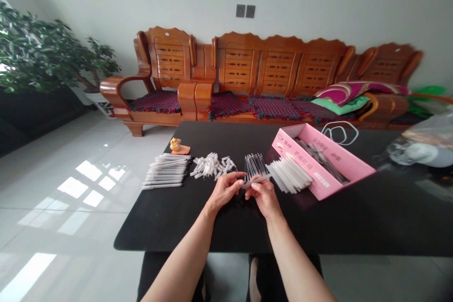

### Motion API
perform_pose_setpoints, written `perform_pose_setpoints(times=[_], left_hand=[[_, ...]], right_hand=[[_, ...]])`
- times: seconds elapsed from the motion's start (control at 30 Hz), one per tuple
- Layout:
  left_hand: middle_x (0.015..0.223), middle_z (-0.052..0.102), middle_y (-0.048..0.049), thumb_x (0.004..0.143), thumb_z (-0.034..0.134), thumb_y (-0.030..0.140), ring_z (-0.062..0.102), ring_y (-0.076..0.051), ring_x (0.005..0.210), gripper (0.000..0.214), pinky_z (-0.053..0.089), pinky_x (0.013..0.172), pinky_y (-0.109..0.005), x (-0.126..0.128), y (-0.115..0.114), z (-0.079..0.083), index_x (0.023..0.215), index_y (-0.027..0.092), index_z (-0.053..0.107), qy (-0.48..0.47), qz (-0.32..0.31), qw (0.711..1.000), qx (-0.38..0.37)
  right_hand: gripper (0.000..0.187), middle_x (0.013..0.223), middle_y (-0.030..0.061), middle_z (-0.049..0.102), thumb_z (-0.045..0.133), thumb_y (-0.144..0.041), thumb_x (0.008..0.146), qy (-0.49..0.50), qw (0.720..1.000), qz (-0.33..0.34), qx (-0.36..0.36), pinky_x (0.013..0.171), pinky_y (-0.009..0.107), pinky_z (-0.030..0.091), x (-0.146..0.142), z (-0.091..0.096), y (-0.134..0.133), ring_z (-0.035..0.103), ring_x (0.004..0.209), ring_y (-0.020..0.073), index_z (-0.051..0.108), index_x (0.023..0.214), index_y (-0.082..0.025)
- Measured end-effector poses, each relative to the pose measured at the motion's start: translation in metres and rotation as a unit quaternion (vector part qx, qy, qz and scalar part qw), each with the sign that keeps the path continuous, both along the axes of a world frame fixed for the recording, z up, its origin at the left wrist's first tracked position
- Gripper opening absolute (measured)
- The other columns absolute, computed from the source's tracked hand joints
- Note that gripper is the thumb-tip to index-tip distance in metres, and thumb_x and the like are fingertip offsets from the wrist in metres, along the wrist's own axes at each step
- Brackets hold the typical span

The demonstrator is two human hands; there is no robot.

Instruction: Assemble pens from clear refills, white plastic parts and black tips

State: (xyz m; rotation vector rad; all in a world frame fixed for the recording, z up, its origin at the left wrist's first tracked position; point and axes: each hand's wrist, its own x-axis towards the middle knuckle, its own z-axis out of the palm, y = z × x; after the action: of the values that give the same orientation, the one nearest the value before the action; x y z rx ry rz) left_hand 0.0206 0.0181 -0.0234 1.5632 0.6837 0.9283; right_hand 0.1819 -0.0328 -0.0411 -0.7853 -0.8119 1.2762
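Both my hands meet over the black table [177,226] near its middle. My right hand [264,194] pinches a thin pen barrel [260,180] that points up to the right. My left hand [226,188] is closed at the barrel's left end, fingertips touching it. Just beyond the hands lie a bunch of dark refills [255,165] and a heap of white pen barrels [290,174]. A pile of small white caps [213,165] sits to the left of the refills, and a stack of finished white pens [166,171] lies further left.
A pink cardboard box [339,163] with dark parts inside stands at the right. A small orange figurine [178,145] sits behind the pens. A clear plastic bag [424,144] and white loops [340,132] lie at the far right. Wooden sofas and a potted plant stand beyond.
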Motion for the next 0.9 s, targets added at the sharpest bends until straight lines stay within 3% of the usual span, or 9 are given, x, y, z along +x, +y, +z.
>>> perform_pose_setpoints(times=[0.1,0.2,0.33,0.4,0.47,0.53,0.6,0.73,0.9], left_hand=[[0.059,0.058,-0.0015,0.088,0.05,0.057,0.048,-0.01,0.049,0.057,0.035,0.048,-0.021,0.005,-0.003,0.001,0.118,0.012,0.067,-0.011,-0.009,1.0,0.021],[0.064,0.06,-0.0036,0.088,0.038,0.067,0.046,-0.01,0.047,0.067,0.034,0.046,-0.022,0.005,0.0,-0.003,0.114,0.013,0.069,-0.068,0.02,0.997,-0.016],[0.067,0.06,-0.0032,0.087,0.038,0.067,0.045,-0.01,0.046,0.064,0.03,0.044,-0.023,-0.004,0.011,-0.009,0.101,0.016,0.072,-0.142,0.205,0.967,-0.049],[0.066,0.06,-0.0019,0.088,0.044,0.06,0.045,-0.011,0.048,0.051,0.033,0.048,-0.023,-0.01,0.016,-0.011,0.095,0.018,0.072,-0.117,0.3,0.946,-0.024],[0.069,0.062,-0.0015,0.087,0.055,0.049,0.049,-0.012,0.054,0.034,0.038,0.055,-0.024,-0.013,0.016,-0.012,0.09,0.02,0.072,-0.042,0.346,0.937,0.024],[0.074,0.064,-0.0019,0.084,0.061,0.038,0.052,-0.013,0.059,0.02,0.041,0.061,-0.025,-0.014,0.013,-0.012,0.087,0.022,0.073,0.05,0.331,0.938,0.087],[0.08,0.065,-0.003,0.082,0.063,0.031,0.054,-0.015,0.065,0.014,0.042,0.066,-0.027,-0.011,0.008,-0.012,0.086,0.023,0.074,0.122,0.273,0.942,0.156],[0.092,0.065,-0.0064,0.078,0.066,0.023,0.058,-0.022,0.087,0.017,0.042,0.081,-0.034,-0.002,0.0,-0.011,0.091,0.025,0.077,0.218,0.173,0.92,0.275],[0.093,0.064,-0.0082,0.074,0.067,0.017,0.056,-0.025,0.092,0.019,0.041,0.083,-0.039,0.005,-0.001,-0.01,0.09,0.022,0.077,0.297,0.121,0.887,0.332]], right_hand=[[0.011,0.069,0.0031,0.072,0.07,-0.023,0.074,-0.011,0.997,0.074,-0.016,0.046,0.028,0.055,-0.001,0.001,0.0,0.065,0.048,0.016,0.063,0.081,-0.017],[0.01,0.069,0.0025,0.072,0.068,-0.022,0.073,0.03,0.998,0.052,-0.03,0.045,0.025,0.054,0.004,-0.001,0.001,0.064,0.048,0.0145,0.065,0.082,-0.019],[0.011,0.069,-0.0008,0.07,0.067,-0.02,0.071,0.127,0.989,-0.069,-0.032,0.045,0.023,0.052,0.016,-0.005,0.004,0.063,0.054,0.0131,0.068,0.082,-0.023],[0.012,0.071,-0.0007,0.07,0.066,-0.02,0.07,0.147,0.985,-0.08,-0.033,0.046,0.023,0.052,0.02,-0.006,0.004,0.063,0.057,0.0134,0.068,0.081,-0.024],[0.012,0.073,-0.0003,0.07,0.066,-0.02,0.071,0.148,0.986,-0.064,-0.038,0.045,0.023,0.051,0.02,-0.007,0.003,0.063,0.058,0.0132,0.068,0.081,-0.024],[0.012,0.073,-0.0003,0.07,0.065,-0.019,0.071,0.149,0.987,-0.05,-0.041,0.045,0.022,0.051,0.02,-0.007,0.003,0.062,0.057,0.0126,0.068,0.081,-0.024],[0.011,0.072,-0.0008,0.07,0.065,-0.019,0.071,0.154,0.986,-0.045,-0.04,0.046,0.021,0.051,0.018,-0.007,0.003,0.062,0.056,0.012,0.068,0.081,-0.024],[0.012,0.071,-0.0009,0.071,0.067,-0.018,0.071,0.164,0.985,-0.027,-0.044,0.047,0.02,0.051,0.016,-0.006,0.002,0.061,0.055,0.0107,0.069,0.082,-0.022],[0.012,0.07,-0.001,0.071,0.067,-0.017,0.07,0.159,0.986,-0.025,-0.049,0.047,0.02,0.052,0.015,-0.004,0.003,0.063,0.055,0.0113,0.069,0.081,-0.022]])
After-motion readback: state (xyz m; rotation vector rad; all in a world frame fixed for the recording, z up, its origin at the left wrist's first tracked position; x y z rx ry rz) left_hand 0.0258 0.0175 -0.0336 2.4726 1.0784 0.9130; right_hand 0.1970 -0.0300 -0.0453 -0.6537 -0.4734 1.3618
